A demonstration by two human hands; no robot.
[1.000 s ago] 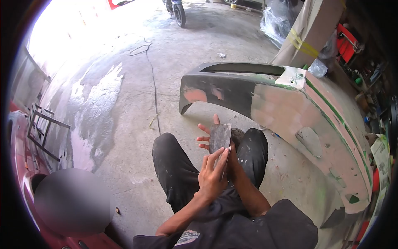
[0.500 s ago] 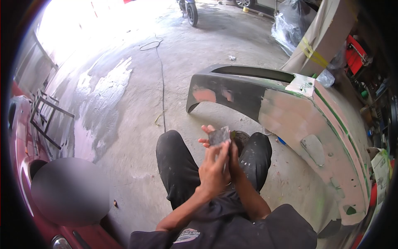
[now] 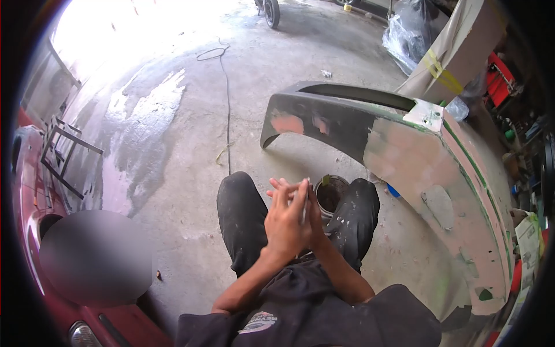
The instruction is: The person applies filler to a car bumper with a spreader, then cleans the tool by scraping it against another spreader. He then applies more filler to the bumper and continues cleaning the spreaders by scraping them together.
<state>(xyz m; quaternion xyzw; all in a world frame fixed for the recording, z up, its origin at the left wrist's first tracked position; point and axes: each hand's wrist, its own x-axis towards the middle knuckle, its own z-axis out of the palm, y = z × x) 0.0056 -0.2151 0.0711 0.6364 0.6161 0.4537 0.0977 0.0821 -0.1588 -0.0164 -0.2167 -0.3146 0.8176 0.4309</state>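
A thin grey sheet, which looks like sandpaper (image 3: 305, 209), is pressed between my two hands and shows almost edge-on. My left hand (image 3: 283, 225) lies against its near side with the fingers pointing up. From the other side my right hand (image 3: 316, 222) closes on it, and some of its fingertips show beyond the left hand. Just past my hands, between my knees, stands a round bucket (image 3: 325, 214) with dark contents. A car bumper (image 3: 404, 150), patched in grey, beige and pink, rests on the floor to the right, apart from both hands.
A black cable (image 3: 228, 115) runs along the concrete floor ahead. On the left are a metal frame stand (image 3: 72, 150) and a red car part (image 3: 124, 327). Clear plastic wrapping (image 3: 404, 34) and a covered pillar (image 3: 457, 52) stand at the back right.
My hands have come together, turning the grey sheet from face-on to nearly edge-on. They sit slightly further left, and more of the bucket shows.
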